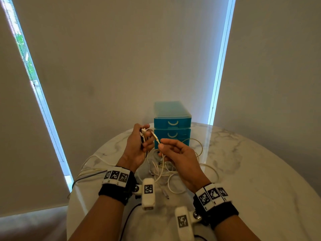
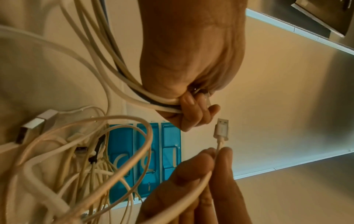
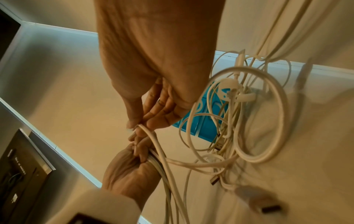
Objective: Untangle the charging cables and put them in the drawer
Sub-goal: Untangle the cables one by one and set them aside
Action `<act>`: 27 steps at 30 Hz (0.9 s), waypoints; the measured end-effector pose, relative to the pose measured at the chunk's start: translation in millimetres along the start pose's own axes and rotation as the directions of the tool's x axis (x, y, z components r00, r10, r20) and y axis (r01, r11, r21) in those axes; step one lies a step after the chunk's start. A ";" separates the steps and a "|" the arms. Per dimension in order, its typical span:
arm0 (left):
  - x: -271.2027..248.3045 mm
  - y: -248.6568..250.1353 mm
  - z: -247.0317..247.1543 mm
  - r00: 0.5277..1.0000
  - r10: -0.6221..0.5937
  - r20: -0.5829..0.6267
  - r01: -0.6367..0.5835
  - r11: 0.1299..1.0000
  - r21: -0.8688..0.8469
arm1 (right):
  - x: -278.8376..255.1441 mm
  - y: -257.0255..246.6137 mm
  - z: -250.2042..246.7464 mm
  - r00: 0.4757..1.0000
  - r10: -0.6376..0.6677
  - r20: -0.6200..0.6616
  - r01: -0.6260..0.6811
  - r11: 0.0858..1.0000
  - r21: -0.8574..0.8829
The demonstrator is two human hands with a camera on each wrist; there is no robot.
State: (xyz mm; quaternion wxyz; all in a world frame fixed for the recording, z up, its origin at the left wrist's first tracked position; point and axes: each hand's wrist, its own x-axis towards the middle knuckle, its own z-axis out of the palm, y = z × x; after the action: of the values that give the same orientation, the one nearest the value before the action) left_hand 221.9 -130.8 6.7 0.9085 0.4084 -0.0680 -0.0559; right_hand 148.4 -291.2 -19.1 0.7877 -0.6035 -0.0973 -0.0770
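Several white charging cables [image 1: 164,169] lie tangled on the round marble table [image 1: 243,162], in front of a blue three-drawer unit [image 1: 172,123] whose drawers are all closed. My left hand [image 1: 145,136] is raised above the tangle, its fingers curled round a bunch of cable ends [image 2: 153,104]. My right hand [image 1: 160,142] pinches one white cable between thumb and forefinger, just below its silver USB plug [image 2: 222,127]. The plug points up toward the left hand and does not touch it. In the right wrist view the tangle [image 3: 249,121] lies in loops with loose plugs.
Some cables [image 1: 83,173] trail over the table's left edge. The drawer unit stands at the far edge of the table, against the blinds [image 1: 121,66]. Bare marble spreads to the right of my hands. A loose USB plug [image 3: 268,209] lies near my right wrist.
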 end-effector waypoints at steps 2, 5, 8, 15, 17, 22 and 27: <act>-3.4 -0.7 4.2 1.000 0.016 -0.015 -0.014 0.994 0.106 | 1.2 1.0 0.6 0.998 -0.013 -0.057 0.014 1.000 0.017; -10.6 -1.1 15.4 1.000 0.012 0.028 -0.022 0.930 0.366 | 1.9 1.3 -0.3 0.992 -0.039 -0.119 0.046 0.997 0.054; -17.6 -4.3 22.3 0.996 0.057 0.067 -0.086 0.807 0.584 | 1.6 0.5 0.1 0.992 -0.047 -0.115 0.052 0.998 0.035; -5.2 3.0 11.2 0.951 0.256 -0.176 -0.178 0.914 0.365 | -4.5 -11.5 -4.6 0.948 0.178 0.264 -0.148 0.981 -0.128; -1.2 9.6 4.2 0.936 0.281 -0.211 -0.225 0.941 0.254 | -5.1 -10.6 -8.9 0.889 0.249 0.385 -0.122 0.937 -0.326; 0.9 16.9 -6.4 0.948 0.257 -0.189 -0.258 0.966 0.022 | -6.3 -8.1 -12.2 0.839 0.267 0.474 0.018 0.857 -0.515; 1.6 13.4 -2.9 0.934 0.286 -0.213 -0.272 0.958 0.093 | -5.2 -9.8 -6.5 0.934 0.157 0.321 -0.003 0.902 -0.432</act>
State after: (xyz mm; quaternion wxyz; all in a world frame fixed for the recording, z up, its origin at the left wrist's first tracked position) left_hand 224.5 -120.1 14.9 0.8959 0.4264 -0.0242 0.1221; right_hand 141.5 -300.0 -12.8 0.6103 -0.7677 -0.1905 0.0445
